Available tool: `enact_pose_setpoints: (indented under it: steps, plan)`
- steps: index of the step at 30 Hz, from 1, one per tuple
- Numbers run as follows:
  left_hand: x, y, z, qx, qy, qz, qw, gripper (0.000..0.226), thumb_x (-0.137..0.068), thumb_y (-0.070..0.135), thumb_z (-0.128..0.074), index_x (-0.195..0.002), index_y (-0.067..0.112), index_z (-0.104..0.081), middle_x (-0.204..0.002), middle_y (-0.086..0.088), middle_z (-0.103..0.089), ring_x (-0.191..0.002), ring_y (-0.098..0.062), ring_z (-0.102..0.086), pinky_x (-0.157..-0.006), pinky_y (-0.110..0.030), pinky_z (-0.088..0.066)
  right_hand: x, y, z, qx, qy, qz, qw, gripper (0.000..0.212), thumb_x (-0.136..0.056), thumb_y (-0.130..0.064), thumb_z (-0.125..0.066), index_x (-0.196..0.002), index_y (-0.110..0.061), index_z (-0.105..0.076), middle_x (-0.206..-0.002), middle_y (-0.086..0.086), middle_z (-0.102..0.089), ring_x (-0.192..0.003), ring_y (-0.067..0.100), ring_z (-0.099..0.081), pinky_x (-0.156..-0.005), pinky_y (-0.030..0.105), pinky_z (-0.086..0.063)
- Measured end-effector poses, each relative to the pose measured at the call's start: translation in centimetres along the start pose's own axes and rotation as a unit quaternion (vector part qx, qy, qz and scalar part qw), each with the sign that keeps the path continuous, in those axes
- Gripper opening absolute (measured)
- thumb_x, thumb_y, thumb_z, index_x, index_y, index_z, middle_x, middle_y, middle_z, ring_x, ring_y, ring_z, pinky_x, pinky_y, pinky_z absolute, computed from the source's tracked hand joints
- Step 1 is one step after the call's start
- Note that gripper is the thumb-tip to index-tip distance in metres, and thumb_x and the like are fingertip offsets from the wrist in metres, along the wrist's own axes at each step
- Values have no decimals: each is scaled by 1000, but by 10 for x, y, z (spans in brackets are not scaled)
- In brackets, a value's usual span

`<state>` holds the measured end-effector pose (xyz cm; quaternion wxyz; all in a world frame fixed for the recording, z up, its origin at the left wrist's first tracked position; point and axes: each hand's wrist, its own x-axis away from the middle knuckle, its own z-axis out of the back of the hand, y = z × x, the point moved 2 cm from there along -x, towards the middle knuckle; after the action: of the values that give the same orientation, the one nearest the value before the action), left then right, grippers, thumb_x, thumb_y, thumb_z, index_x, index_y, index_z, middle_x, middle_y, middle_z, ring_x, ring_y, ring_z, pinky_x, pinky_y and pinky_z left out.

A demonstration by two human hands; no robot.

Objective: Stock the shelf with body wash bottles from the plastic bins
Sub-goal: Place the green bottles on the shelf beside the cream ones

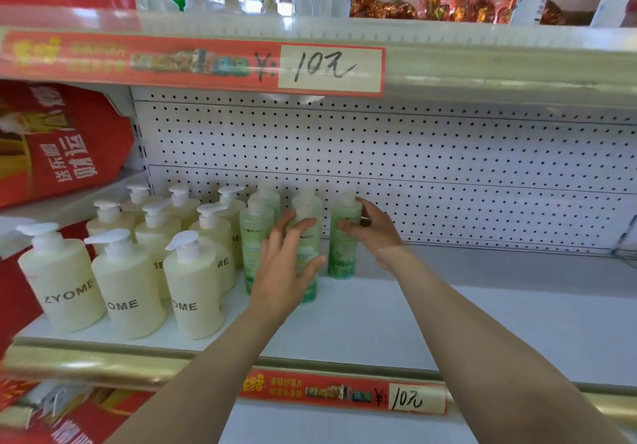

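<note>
We see lots of room on the right side of the flat white shelf board point(482, 305). On the left, fat cream plastic pump bottles point(127, 292) and tall green see-through bottles point(343, 236) block us. The white wall with holes point(413, 167) stops us behind.

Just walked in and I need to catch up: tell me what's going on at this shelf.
A person is stocking green body wash bottles on the white shelf. Their right hand grips the rightmost green bottle, which stands upright a little apart from the others. Their left hand lies open with spread fingers against the neighbouring green bottle. Cream pump bottles stand in rows to the left.
</note>
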<state>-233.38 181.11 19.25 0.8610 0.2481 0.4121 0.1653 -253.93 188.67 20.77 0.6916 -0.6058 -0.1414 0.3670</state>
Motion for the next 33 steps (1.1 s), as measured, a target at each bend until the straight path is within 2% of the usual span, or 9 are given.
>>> enact_pose_setpoints:
  steps: [3, 7, 13, 17, 19, 23, 28, 30, 33]
  plan:
    - [0, 2, -2, -3, 3, 6, 1000, 57, -89, 40, -66, -140, 38, -40, -153, 14, -20, -139, -16, -27, -103, -28, -29, -2, 4, 0, -3, -6, -4, 1000, 69, -80, -18, -82, -142, -22, -51, -123, -5, -67, -112, 15, -63, -91, 32, -55]
    - [1, 4, -2, -4, 8, 7, 1000, 60, -87, 43, -67, -140, 37, -41, -154, 14, -20, -139, -17, -26, -103, -28, -29, 0, 3, 0, 1, -10, -10, 1000, 66, -82, -16, -80, -141, -23, -51, -122, -7, -67, -111, 10, -62, -84, 22, -52]
    - [2, 11, 1, 14, -14, 19, 1000, 64, -85, 45, -69, -142, 38, -39, -158, 14, -12, -142, -19, -22, -107, -32, -31, 5, 5, -4, 41, 21, -39, 998, 52, -79, -28, -81, -127, -23, -60, -116, -7, -69, -110, 15, -65, -90, 31, -53]
    - [-1, 12, 14, -4, -64, 27, 998, 67, -87, 47, -66, -146, 38, -35, -163, 6, -6, -147, -19, -16, -113, -36, -28, 25, -15, -6, 85, 93, -72, 989, 83, -74, -48, -81, -146, -25, -45, -133, -13, -54, -125, 12, -53, -106, 37, -45]
    - [-4, 13, 23, -22, -77, 22, 997, 69, -89, 44, -66, -149, 37, -32, -164, -3, -6, -150, -22, -13, -116, -38, -27, 36, -35, -6, 120, 139, -66, 981, 79, -80, -46, -77, -147, -22, -43, -137, -5, -53, -126, 14, -51, -104, 31, -43]
    - [-7, 20, 69, -30, -65, -4, 997, 69, -89, 29, -69, -148, 33, -34, -162, -10, -15, -148, -27, -18, -114, -40, -28, 71, -91, -24, 186, 199, 4, 962, 59, -85, -37, -75, -137, -19, -53, -132, 0, -59, -120, 15, -57, -96, 26, -45]
    - [-4, 16, 159, -51, -28, -22, 998, 70, -88, 12, -66, -148, 31, -35, -158, -11, -22, -144, -30, -22, -112, -40, -29, 120, -160, -77, 339, 194, 85, 917, 64, -83, -42, -74, -140, -24, -50, -132, 7, -60, -126, 23, -53, -90, 33, -45]
    - [1, 6, 198, -75, -18, -11, 997, 68, -90, 14, -65, -148, 32, -35, -158, -10, -22, -143, -31, -23, -110, -42, -32, 142, -184, -105, 378, 186, 95, 902, 66, -83, -44, -74, -142, -26, -47, -134, 8, -58, -128, 25, -50, -91, 34, -43]
    - [17, -12, 252, -104, -9, 6, 995, 64, -92, 29, -65, -148, 32, -35, -158, -9, -24, -142, -32, -24, -108, -44, -34, 175, -211, -155, 393, 174, 107, 897, 65, -86, -46, -70, -143, -30, -45, -137, 5, -53, -131, 23, -45, -95, 37, -42]
